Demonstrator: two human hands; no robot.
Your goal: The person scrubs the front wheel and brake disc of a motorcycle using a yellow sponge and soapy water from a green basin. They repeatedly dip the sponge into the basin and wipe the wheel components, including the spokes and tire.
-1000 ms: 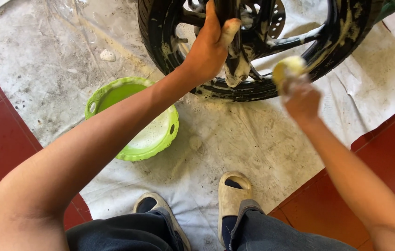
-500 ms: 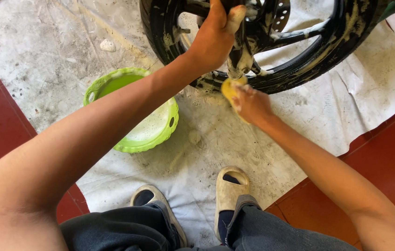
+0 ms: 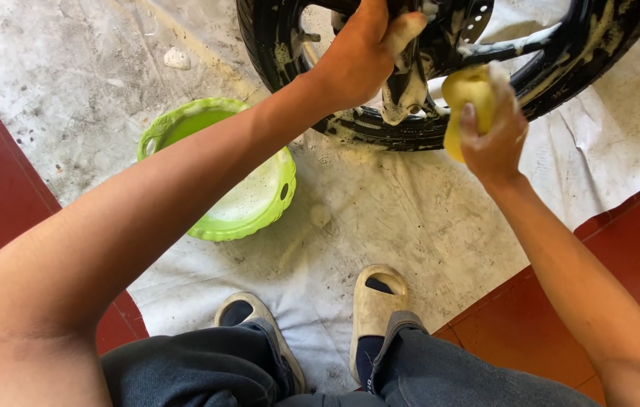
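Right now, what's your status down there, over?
Left hand gripping the soapy black wheel. Right hand closed on a yellow sponge beside the spokes. Green basin near the rim, not blocking.

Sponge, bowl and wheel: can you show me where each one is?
yellow sponge [image 3: 465,94], head view, on its soapy upper half above the right hand's fingers.
green bowl [image 3: 248,230], head view, on its near rim.
black wheel [image 3: 380,132], head view, on the sudsy lower rim.

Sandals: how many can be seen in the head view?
2. One sandal is at bottom centre, left of the other sandal; both stand on the grey sheet, partly covered by trouser legs.
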